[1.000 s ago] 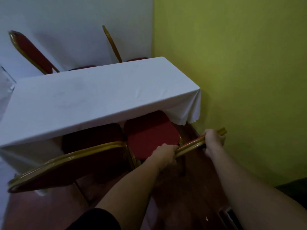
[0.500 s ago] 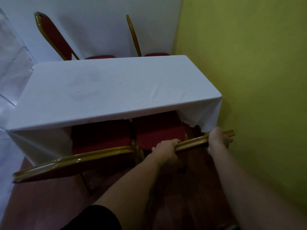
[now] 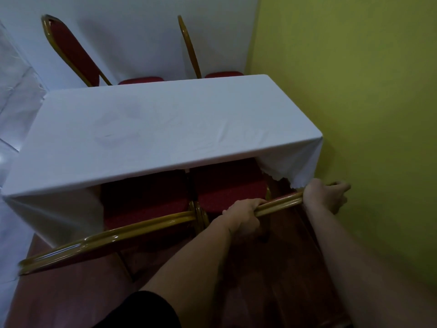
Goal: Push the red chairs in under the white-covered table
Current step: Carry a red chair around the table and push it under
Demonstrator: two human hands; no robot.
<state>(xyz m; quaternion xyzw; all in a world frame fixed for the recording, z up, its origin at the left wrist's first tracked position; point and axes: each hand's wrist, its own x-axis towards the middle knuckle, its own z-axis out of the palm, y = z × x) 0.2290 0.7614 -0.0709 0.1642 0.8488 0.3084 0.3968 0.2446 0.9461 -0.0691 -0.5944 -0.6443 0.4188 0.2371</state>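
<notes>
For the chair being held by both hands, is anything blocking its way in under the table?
Nothing visible does. Both the left hand and right hand grip the chair's gold top rail, and its red seat is already partly under the table. The space further under is hidden.

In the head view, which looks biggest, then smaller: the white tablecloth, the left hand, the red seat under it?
1. White tablecloth, largest by far.
2. Red seat.
3. Left hand, though it is nearer the camera.

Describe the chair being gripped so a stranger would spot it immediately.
Find the white-covered table by the yellow-green wall. On its near side, two red chairs sit together; it is the red chair nearest that wall, the only one with both hands on its gold top rail.
</notes>
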